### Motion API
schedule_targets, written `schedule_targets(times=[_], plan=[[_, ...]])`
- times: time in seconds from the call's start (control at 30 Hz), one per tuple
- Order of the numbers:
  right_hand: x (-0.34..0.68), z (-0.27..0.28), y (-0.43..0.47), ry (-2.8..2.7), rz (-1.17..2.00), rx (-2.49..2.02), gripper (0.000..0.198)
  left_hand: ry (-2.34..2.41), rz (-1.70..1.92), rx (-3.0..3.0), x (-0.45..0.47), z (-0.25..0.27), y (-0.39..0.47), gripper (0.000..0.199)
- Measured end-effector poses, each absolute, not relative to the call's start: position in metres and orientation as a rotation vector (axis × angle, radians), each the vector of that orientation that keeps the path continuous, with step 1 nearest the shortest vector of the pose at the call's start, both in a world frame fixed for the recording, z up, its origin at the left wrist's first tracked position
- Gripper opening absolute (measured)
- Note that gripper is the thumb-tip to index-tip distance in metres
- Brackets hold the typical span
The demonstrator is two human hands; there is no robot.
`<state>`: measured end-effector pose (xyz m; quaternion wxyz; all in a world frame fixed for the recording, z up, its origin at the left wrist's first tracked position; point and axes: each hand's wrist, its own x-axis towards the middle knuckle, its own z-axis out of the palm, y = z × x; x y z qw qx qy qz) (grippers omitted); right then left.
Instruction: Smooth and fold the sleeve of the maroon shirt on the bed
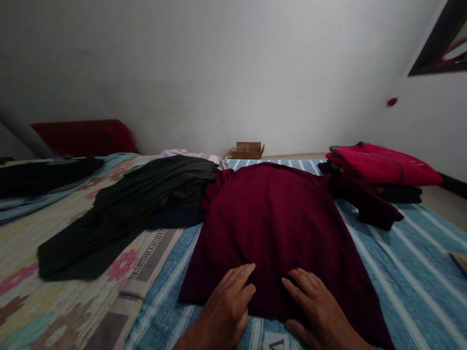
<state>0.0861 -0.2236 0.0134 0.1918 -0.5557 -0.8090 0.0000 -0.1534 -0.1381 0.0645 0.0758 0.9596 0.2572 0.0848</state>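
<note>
two hands lie flat on the near hem of a maroon sweatshirt (272, 218) spread on the blue striped bed cover (408, 262). the left hand (228, 304) and right hand (317, 311) rest side by side, fingers released and extended, pressing on the cloth without gripping it. a dark green garment (120, 214) lies crumpled to the left, touching the sweatshirt's sleeve. a folded red stack (379, 167) sits beyond its right sleeve, and a cardboard box (248, 149) stands by the wall.
</note>
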Motion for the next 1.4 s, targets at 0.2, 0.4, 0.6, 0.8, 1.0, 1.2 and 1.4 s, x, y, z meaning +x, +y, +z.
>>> schedule_targets(times=[0.2,0.4,0.6,0.8,1.0,1.2,1.4], plan=[[0.087,0.010,-0.223,-2.242,0.004,-1.535,0.060,0.765,0.174,2.898,-0.154,0.065,-0.140,0.047],[0.086,0.012,-0.223,-2.244,-0.032,-1.523,0.060,0.722,0.236,2.931,-0.159,0.060,-0.138,0.063],[0.085,0.011,-0.222,-2.238,-0.073,-1.538,0.066,0.834,0.526,3.023,-0.158,0.053,-0.131,0.051],[0.085,0.008,-0.221,-2.250,-0.086,-1.534,0.068,0.855,0.797,2.954,-0.165,0.051,-0.123,0.032],[0.088,0.009,-0.220,-2.286,-0.131,-1.465,0.058,0.989,0.743,2.959,-0.175,0.037,-0.128,0.030],[0.085,0.012,-0.225,-2.260,-0.071,-1.510,0.059,1.005,0.605,2.923,-0.178,0.043,-0.131,0.037],[0.083,0.012,-0.226,-2.277,-0.133,-1.509,0.058,0.984,0.570,2.933,-0.180,0.044,-0.132,0.037]])
